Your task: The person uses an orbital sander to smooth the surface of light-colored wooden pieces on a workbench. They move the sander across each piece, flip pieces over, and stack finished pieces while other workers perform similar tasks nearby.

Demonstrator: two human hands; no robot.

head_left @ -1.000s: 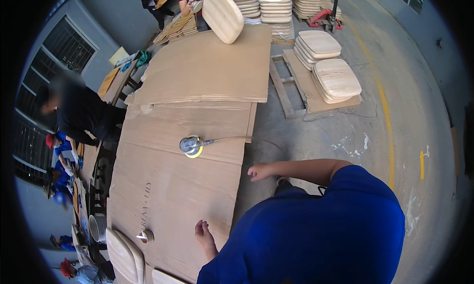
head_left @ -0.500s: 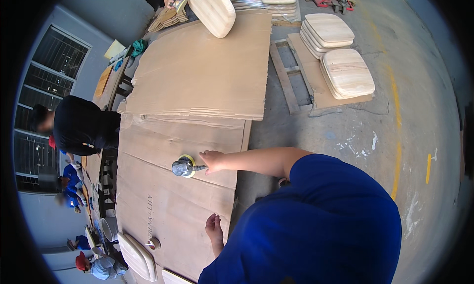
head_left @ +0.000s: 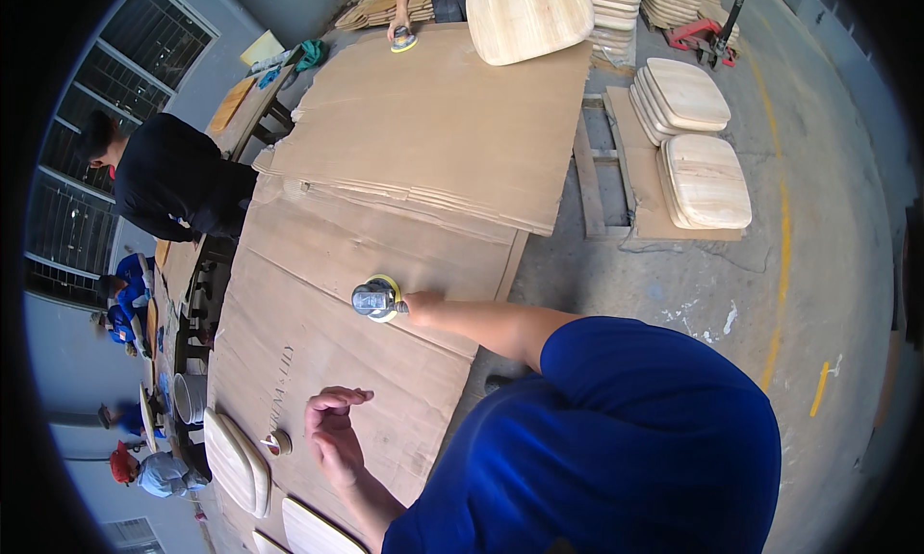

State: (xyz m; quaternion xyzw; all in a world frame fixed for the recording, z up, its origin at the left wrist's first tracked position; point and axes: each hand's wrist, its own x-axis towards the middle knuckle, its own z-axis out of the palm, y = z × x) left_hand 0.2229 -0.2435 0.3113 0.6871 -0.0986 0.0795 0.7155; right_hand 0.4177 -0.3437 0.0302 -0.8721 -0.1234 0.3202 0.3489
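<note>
My right hand (head_left: 423,309), arm stretched out over the table, is closed on the narrow rear end of a grey palm sander (head_left: 371,297) with a yellow-green pad edge. The sander rests on the cardboard sheet (head_left: 423,361) covering the table. My left hand (head_left: 332,434) is raised nearer my body, its fingers loosely curled and apart, holding nothing. Beside it on the cardboard sits a small round object (head_left: 277,442) I cannot identify. Pale wooden panels with rounded corners (head_left: 236,463) lie at the lower left, and another panel (head_left: 318,530) is at the bottom edge.
Across the table a co-worker's hand (head_left: 398,23) holds another sander (head_left: 403,40) beside a wooden panel (head_left: 529,15). Stacked panels (head_left: 707,180) stand on a pallet (head_left: 592,188) to the right. A person in black (head_left: 178,174) and others work along the left; a bucket (head_left: 190,397) stands there.
My right hand has closed on the sander's rear end. My left hand has risen and moved left over the cardboard. The co-worker's panel has been lowered at the far end. My view has shifted.
</note>
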